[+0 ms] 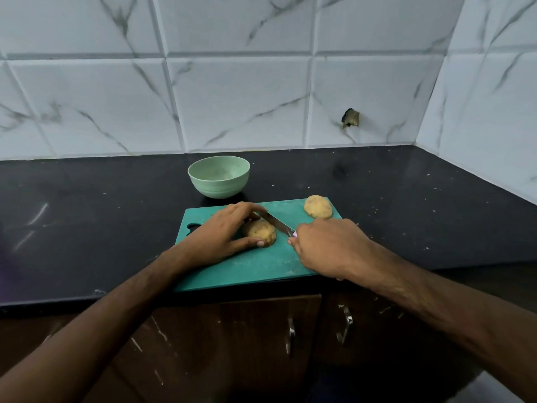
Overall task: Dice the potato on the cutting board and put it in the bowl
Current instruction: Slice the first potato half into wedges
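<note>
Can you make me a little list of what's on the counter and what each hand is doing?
board: green cutting board on the black counter
near potato piece: on the board, held by the left hand
far potato piece: at the board's far right corner, untouched
knife: gripped by the right hand, blade beside the near piece
bowl: pale green bowl behind the board, empty

Black counter (pixel 377 193) (speckled), green bowl (pixel 218 177), teal cutting board (pixel 247 266)
</note>
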Motion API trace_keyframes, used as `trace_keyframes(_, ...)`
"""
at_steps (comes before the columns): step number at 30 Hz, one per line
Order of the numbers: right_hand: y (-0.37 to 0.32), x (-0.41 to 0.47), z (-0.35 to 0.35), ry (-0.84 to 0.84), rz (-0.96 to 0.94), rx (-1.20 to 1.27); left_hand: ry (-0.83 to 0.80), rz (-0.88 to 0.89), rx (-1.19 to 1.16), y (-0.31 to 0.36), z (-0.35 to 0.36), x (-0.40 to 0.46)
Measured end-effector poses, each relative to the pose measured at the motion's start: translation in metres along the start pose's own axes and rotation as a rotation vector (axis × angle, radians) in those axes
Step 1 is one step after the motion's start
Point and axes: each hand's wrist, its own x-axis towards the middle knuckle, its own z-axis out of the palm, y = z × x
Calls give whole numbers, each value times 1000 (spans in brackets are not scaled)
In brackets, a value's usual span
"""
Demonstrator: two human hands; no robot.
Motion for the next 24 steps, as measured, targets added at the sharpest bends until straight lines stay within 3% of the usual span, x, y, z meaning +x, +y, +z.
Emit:
trace_keyframes(5,4,5,-3,-56,14,54,-36,58,115,-5,0,2)
trace_keyframes(17,-3,20,8,-52,-38,92,-67,34,127,-11,0,7)
trace_keyframes(24,11,-35,16,-37,-47,65,-100,49,167,-5,-4,7)
